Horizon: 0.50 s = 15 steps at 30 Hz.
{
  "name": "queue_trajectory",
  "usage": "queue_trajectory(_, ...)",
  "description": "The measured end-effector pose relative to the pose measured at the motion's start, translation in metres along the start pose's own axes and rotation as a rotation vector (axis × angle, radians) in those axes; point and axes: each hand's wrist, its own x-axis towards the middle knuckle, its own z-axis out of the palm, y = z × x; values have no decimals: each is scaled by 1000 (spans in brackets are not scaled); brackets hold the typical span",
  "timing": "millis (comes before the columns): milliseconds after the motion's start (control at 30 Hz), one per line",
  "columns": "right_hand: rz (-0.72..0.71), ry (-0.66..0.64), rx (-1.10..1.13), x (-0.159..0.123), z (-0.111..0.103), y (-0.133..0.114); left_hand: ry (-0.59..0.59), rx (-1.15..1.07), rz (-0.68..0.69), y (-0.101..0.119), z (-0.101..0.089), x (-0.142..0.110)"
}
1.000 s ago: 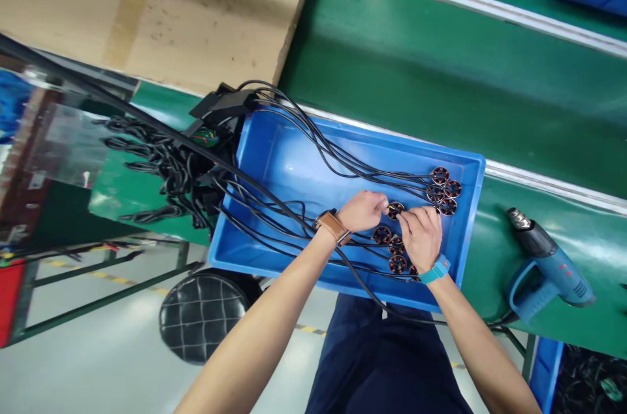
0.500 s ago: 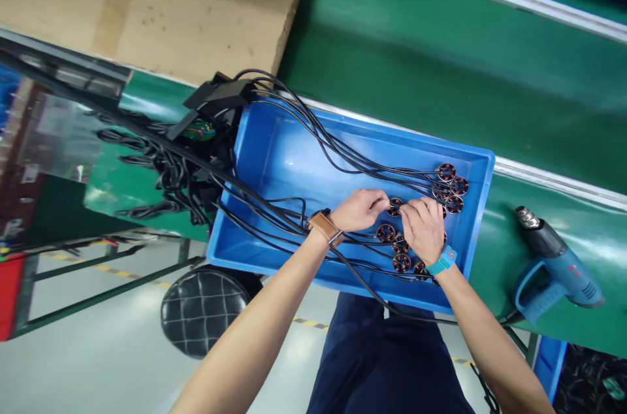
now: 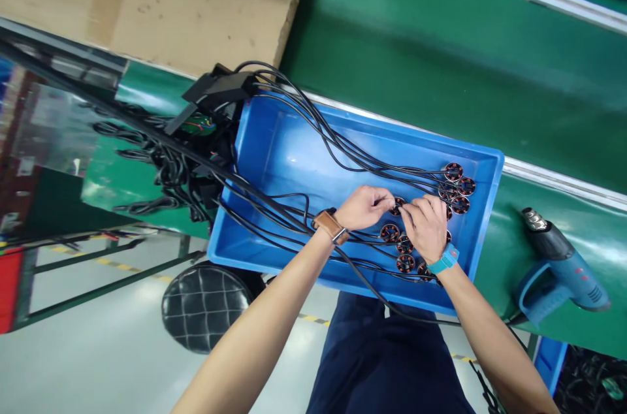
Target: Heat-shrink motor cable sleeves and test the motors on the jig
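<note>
A small round motor stator (image 3: 397,206) with dark and copper-orange windings sits between my two hands, over the blue tray (image 3: 289,169). My left hand (image 3: 365,207), with a brown-strapped watch at the wrist, is closed in a pinch at the stator's left side, where a thin black cable seems to meet it. From the right, my right hand (image 3: 425,224), wearing a teal wristband, has its fingertips pinched at the stator's edge. Its fingers hide part of the stators behind them. More stators on black cables lie below (image 3: 390,233) and at the tray's right end.
A blue heat gun (image 3: 563,267) lies on the green bench to the right. Bundled black cables (image 3: 171,166) and black housings (image 3: 220,91) crowd the tray's left side. A cardboard box (image 3: 196,2) stands at upper left. A black stool (image 3: 208,306) is below.
The view has shifted slightly, so the tray's right end and the heat gun appear a little farther right. Both hands keep their pinch at the same stator, with only slight finger movement.
</note>
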Motion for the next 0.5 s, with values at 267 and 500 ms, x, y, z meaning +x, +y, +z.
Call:
queue_trajectory(267, -115, 32, 38, 4, 6, 2, 18, -104, -65, -4, -1, -2)
queue_trajectory(500, -194, 1, 52, 11, 5, 2, 51, -120, -59, -10, 0, -4)
